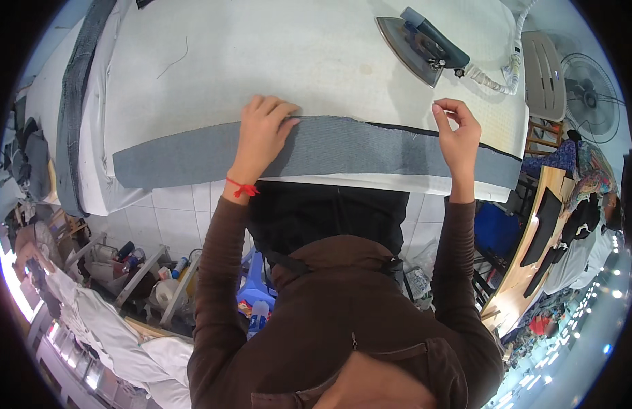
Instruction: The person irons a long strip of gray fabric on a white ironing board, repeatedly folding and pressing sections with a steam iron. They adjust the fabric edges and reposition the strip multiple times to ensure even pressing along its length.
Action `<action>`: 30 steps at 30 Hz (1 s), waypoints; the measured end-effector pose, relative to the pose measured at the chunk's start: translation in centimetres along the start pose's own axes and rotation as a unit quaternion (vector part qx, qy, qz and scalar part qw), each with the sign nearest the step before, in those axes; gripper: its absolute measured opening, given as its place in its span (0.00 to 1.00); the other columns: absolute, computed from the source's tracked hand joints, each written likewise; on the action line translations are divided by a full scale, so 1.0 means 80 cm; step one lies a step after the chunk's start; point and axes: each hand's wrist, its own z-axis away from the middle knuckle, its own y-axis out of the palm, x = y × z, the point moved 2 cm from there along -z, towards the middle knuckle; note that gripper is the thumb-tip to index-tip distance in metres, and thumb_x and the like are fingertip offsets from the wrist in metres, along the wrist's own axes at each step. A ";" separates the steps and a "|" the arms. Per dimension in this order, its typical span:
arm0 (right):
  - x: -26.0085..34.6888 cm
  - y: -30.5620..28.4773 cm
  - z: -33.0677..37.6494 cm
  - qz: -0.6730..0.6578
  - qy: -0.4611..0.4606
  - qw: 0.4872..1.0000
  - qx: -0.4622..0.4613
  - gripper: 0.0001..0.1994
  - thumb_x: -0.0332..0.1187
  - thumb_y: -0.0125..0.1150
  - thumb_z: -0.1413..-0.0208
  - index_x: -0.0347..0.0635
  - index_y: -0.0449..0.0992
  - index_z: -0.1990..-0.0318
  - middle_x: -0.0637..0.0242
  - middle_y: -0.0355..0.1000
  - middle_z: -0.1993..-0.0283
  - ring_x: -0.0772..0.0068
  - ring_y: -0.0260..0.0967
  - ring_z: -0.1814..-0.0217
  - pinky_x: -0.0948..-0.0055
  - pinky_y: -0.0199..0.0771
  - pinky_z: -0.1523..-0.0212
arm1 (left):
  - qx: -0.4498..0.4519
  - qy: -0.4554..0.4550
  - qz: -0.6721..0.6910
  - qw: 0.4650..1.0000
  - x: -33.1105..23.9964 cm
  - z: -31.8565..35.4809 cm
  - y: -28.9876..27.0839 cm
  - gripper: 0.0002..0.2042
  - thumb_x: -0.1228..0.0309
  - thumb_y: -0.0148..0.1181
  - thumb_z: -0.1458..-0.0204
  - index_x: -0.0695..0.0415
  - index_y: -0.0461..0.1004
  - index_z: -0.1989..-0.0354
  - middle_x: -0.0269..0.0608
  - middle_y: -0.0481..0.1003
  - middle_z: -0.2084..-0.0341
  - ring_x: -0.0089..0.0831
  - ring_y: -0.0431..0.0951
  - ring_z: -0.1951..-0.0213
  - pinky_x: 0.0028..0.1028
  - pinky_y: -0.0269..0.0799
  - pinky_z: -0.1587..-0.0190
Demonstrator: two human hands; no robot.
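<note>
A long grey-blue denim strip (pixel 329 146) lies across the near edge of the white padded ironing table. A narrow black band (pixel 398 127) shows along the right part of its far edge. Bent over that far edge, left of the middle, my left hand (pixel 261 133) has its thumb and forefinger closing at the cloth. My right hand (pixel 459 136) is raised over the strip's right part, thumb and forefinger tips together; anything between them is too small to make out. Beyond my right hand an iron (pixel 425 48) rests on the table, its tip pointing away to the left.
A wrapped hose (pixel 496 85) runs from the iron to the table's right edge. Dark denim (pixel 74 109) hangs over the left side. A loose thread (pixel 183 58) lies far left. At the right stand a chair (pixel 542 75) and a fan (pixel 589 95).
</note>
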 end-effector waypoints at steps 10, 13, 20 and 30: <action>0.046 0.022 -0.179 0.195 -0.266 0.939 -0.094 0.18 0.41 0.78 0.30 0.38 0.89 0.43 0.52 0.89 0.46 0.47 0.86 0.41 0.58 0.84 0.39 | 0.069 0.050 0.035 0.996 -0.035 -0.033 0.031 0.09 0.74 0.78 0.42 0.54 0.83 0.56 0.35 0.80 0.59 0.42 0.79 0.53 0.42 0.73 0.47; 0.018 0.025 -0.211 0.187 -0.180 0.964 0.054 0.22 0.49 0.75 0.27 0.37 0.89 0.41 0.49 0.90 0.49 0.44 0.88 0.46 0.56 0.86 0.42 | 0.055 0.096 0.056 0.992 -0.033 -0.028 0.028 0.10 0.78 0.76 0.42 0.56 0.84 0.54 0.37 0.79 0.58 0.42 0.79 0.54 0.41 0.77 0.49; 0.010 0.031 -0.236 0.218 -0.116 0.958 0.147 0.30 0.61 0.70 0.27 0.39 0.89 0.43 0.50 0.90 0.58 0.44 0.90 0.57 0.54 0.87 0.52 | 0.050 0.115 0.109 0.986 -0.035 -0.036 0.034 0.12 0.79 0.76 0.41 0.57 0.85 0.50 0.39 0.79 0.58 0.44 0.79 0.53 0.41 0.78 0.49; 0.012 0.042 -0.222 0.272 -0.095 0.942 0.173 0.34 0.71 0.63 0.27 0.45 0.91 0.46 0.58 0.90 0.63 0.56 0.90 0.62 0.58 0.87 0.57 | 0.077 0.061 0.080 0.992 -0.048 -0.045 0.037 0.10 0.77 0.76 0.42 0.55 0.84 0.53 0.39 0.78 0.60 0.45 0.79 0.55 0.41 0.76 0.48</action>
